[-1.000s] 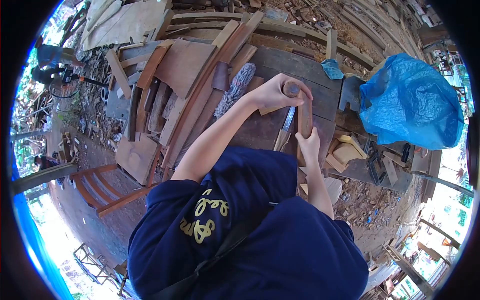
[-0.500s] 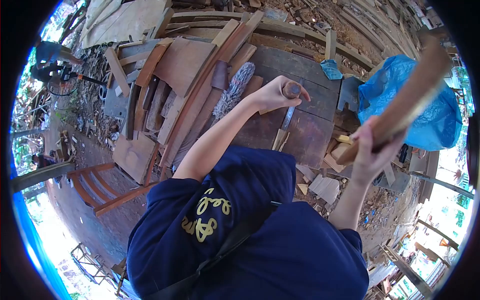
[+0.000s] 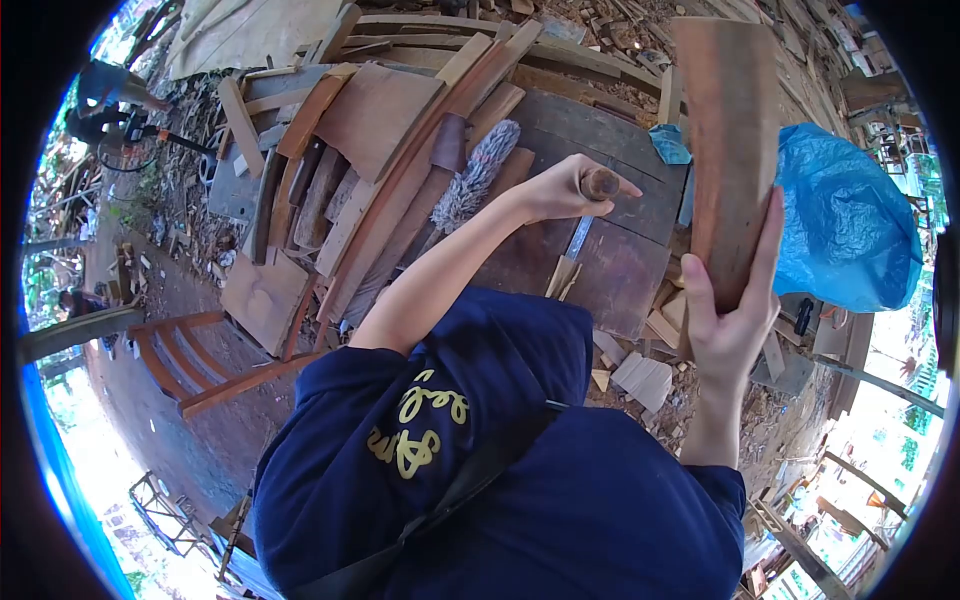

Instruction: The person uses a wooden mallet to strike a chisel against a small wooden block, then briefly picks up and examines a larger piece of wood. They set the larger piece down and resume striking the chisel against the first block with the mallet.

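Observation:
My left hand [image 3: 570, 188] is closed around the round wooden handle [image 3: 600, 183] of a tool, like a chisel's, seen end-on; its lower part is hidden. The hand is above the dark wooden work surface [image 3: 625, 265], where a narrow metal strip [image 3: 578, 238] shows below it beside a small piece of wood [image 3: 563, 276]. My right hand [image 3: 735, 320] grips a thick, reddish-brown wooden block [image 3: 735, 140] near its lower end. The block is raised and points away from me, apart from the left hand. It covers part of the blue plastic bag [image 3: 850, 225] behind it.
Planks and boards [image 3: 380, 125] are piled left of the work surface, with a fluffy grey duster [image 3: 475, 180] on them. Wood offcuts [image 3: 640, 378] lie at the near right. A wooden chair frame [image 3: 200, 365] lies at the left. Another person [image 3: 105, 105] is at the far left.
My right hand has turned the wooden block from a slant toward the right to nearly straight ahead; its blur is gone. My left hand has shifted slightly right, still holding the handle.

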A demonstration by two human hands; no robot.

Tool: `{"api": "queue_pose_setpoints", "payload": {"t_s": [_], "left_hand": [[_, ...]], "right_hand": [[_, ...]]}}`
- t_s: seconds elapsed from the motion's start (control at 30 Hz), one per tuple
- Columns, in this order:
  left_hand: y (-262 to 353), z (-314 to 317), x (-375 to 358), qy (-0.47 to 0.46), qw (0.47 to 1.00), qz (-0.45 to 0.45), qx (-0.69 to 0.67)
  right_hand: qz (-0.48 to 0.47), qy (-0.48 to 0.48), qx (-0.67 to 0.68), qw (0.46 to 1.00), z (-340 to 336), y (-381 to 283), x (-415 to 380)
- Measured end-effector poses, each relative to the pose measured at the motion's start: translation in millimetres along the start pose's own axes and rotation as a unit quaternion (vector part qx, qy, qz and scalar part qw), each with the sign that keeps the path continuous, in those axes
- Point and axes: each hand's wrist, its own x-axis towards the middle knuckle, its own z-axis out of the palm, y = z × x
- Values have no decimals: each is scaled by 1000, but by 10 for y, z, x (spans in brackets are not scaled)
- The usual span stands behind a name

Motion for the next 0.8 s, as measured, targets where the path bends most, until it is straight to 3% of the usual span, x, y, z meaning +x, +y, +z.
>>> {"api": "queue_pose_setpoints", "payload": {"t_s": [0.03,0.07,0.13,0.17,0.27,0.33,0.43,0.47,0.53,0.67,0.73,0.8], "left_hand": [[12,2,-2,2,1000,6,-3],[-26,44,-4,2,1000,7,-2],[-122,166,-3,98,983,92,-127],[-132,153,26,99,982,97,-124],[-143,100,-8,86,985,74,-131],[-102,-64,16,-44,994,-71,69],[-56,-42,-7,-29,998,-38,49],[-82,-7,-22,-30,998,-38,49],[-196,102,-53,83,991,85,-63],[-215,153,-58,104,977,86,-166],[-72,11,-63,7,1000,-9,11],[-21,11,-62,10,1000,-5,11]], "right_hand": [[-1,0,0,1000,47,51,-35],[32,-74,-19,997,152,166,-114],[100,-218,-57,969,305,301,-213],[108,-229,-69,965,253,288,-168],[59,-161,-41,984,156,196,-45],[62,-141,-35,987,79,104,18],[-69,12,-14,997,119,129,31],[-69,13,-14,997,177,162,-27],[118,-229,-66,964,304,217,-151],[92,-188,-34,977,220,197,-65],[96,-170,-14,981,138,120,-4],[-8,-58,8,998,96,75,41]]}}
